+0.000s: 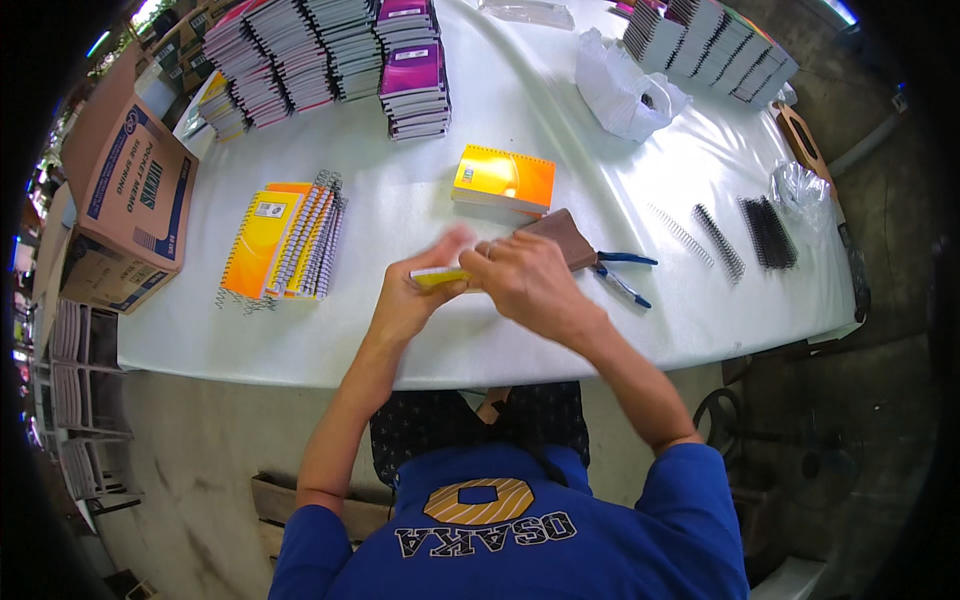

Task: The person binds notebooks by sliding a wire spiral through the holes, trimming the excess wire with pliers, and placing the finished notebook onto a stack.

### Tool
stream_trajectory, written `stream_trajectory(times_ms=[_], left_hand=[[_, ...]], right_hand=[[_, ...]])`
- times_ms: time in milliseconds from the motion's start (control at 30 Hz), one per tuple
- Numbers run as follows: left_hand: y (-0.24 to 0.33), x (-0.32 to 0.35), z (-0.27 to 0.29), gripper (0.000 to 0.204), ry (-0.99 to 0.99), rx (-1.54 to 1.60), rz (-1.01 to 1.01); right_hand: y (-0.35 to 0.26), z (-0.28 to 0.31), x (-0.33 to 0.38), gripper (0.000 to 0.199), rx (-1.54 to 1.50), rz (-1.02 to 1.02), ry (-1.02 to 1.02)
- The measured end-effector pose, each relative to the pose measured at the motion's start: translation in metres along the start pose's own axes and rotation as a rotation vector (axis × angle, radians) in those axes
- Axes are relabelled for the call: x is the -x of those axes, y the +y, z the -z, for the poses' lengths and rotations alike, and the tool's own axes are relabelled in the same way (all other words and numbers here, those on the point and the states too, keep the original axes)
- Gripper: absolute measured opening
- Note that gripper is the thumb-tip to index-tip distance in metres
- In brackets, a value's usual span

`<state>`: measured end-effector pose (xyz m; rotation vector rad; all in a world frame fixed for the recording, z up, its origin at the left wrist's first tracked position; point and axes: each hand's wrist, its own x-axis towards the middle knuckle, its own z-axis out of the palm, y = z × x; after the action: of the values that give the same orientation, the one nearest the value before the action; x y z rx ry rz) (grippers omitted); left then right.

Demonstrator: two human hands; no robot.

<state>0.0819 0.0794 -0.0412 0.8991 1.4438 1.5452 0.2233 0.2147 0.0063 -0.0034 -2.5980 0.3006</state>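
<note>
We could slide our left hand (pixel 408 292) left across bare table (pixel 398 190) as far as the spiral notebooks (pixel 265 240). Just ahead of our right hand (pixel 530 280), the brown block (pixel 563 236) and orange notepad (pixel 503 178) stand in the way, with pliers (pixel 628 257) at its right; past those, table lies bare up to the wire coils (pixel 718 243).

Hands (pixel 535 285) hold yellow notebook (pixel 438 277) above white table (pixel 700 325); black coils (pixel 768 233) rightward.

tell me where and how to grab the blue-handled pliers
Probably best by both blue handles, coming from the right: they splay apart and point that way, while the brown block crowds the pliers' head on the left.
</note>
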Motion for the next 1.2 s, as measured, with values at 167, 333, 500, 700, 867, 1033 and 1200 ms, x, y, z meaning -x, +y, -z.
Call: stream_trajectory(times_ms=[167,333,500,700,867,1033,1200], left_hand=[[-0.023,0.02,0.025,0.054,-0.21,-0.015,-0.095],[-0.006,0.014,0.015,0.082,-0.128,0.083,-0.074],[0.034,0.015,-0.029,0.09,0.166,-0.976,-0.533],[0.019,0.001,-0.043,0.063,-0.021,-1.519,-0.542],[0.018,-0.001,-0.048,0.058,-0.079,-1.387,-0.551],[0.016,-0.002,-0.046,0.059,-0.035,-1.357,-0.543],[0.007,0.001,-0.05,0.059,0.068,-1.43,-0.586]], right_hand=[[0.005,-0.02,0.051,0.012,-0.918,-0.526,0.03],[-0.008,-0.056,0.054,0.02,-1.194,-0.72,0.137],[-0.006,-0.073,0.063,0.02,-1.201,-0.71,0.207],[0.014,-0.017,0.062,0.034,-0.588,-0.391,0.209],[0.166,0.051,0.11,0.022,0.343,-0.681,0.388],[0.187,0.043,0.116,0.019,0.33,-0.704,0.138],[0.056,0.029,0.068,0.026,-0.341,-0.38,0.229]])
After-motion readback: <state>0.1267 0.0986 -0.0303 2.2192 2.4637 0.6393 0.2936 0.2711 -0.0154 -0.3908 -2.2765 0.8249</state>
